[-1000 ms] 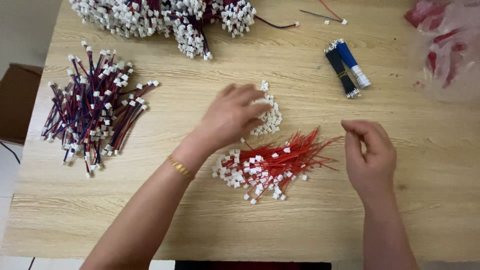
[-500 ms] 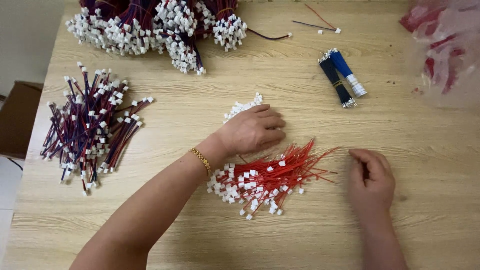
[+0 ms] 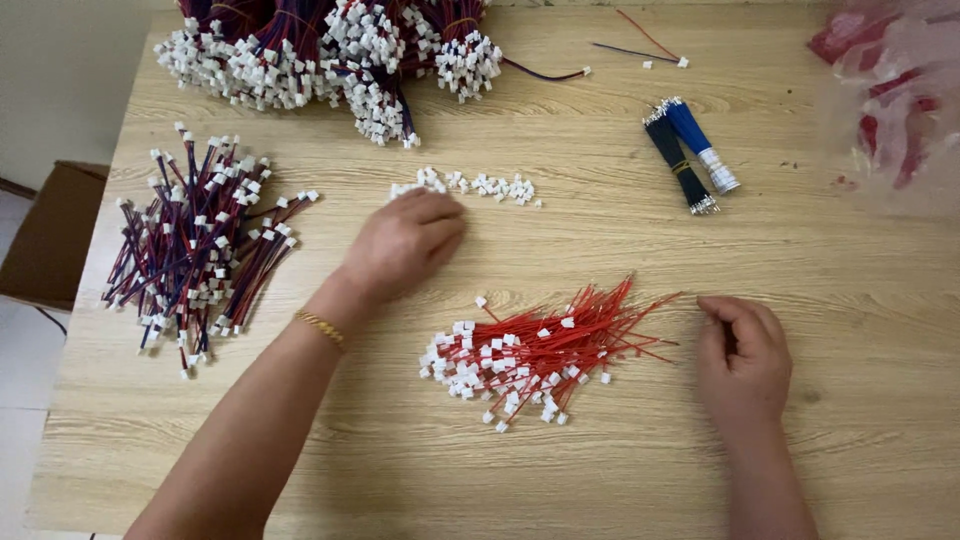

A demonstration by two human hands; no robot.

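Observation:
My left hand (image 3: 405,245) lies palm down on the wooden table (image 3: 620,470), fingers loosely together. Its fingertips touch the left end of a short row of small white connectors (image 3: 485,186). A loose bundle of red wires with white connector ends (image 3: 540,350) lies in the middle, just right of my left forearm. My right hand (image 3: 745,355) rests at the bare tips of these red wires, fingers curled in, thumb against the index finger. I see nothing held in it.
A pile of red-and-blue wires with white plugs (image 3: 195,250) lies at the left. A bigger heap of the same (image 3: 330,50) sits at the far edge. Blue and black wire bundles (image 3: 690,150) lie at the back right, near a plastic bag (image 3: 895,90). A cardboard box (image 3: 50,235) stands beside the table.
My left hand has moved left and away from the red bundle, and the white connectors now lie spread in a row. My right hand has barely shifted.

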